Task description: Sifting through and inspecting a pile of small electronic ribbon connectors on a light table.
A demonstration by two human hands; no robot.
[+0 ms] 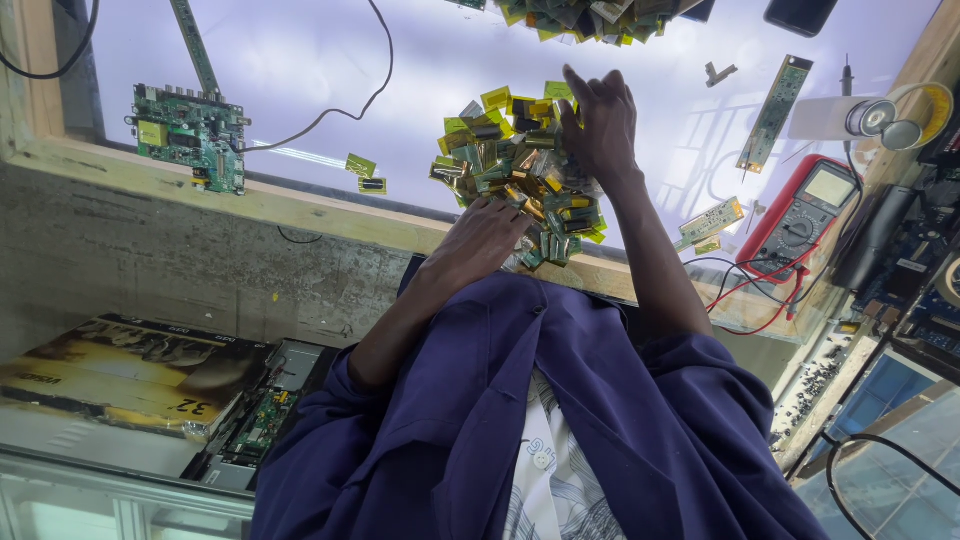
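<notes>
A heap of small yellow flex-cable pieces (515, 170) lies mid-frame on the lit counter (300, 60). One hand (482, 237), at the heap's 7 o'clock edge, rests on it with fingers curled into the pieces. The other hand (598, 125), at its 2 o'clock side, is loosely spread with fingertips touching the pieces. Which hand is left I cannot tell. A red multimeter (805, 215) sits at 3 o'clock.

Your hands rest in a heap of glossy gold-and-dark flex strips (520, 165) (plastic film, by the sheen). Worktop (300, 60): smooth, glowing, translucent. Frame (300, 205): raw matt wood. Circuit board (190, 135): green laminate. Your sleeves (640, 400): matt blue cloth.
</notes>
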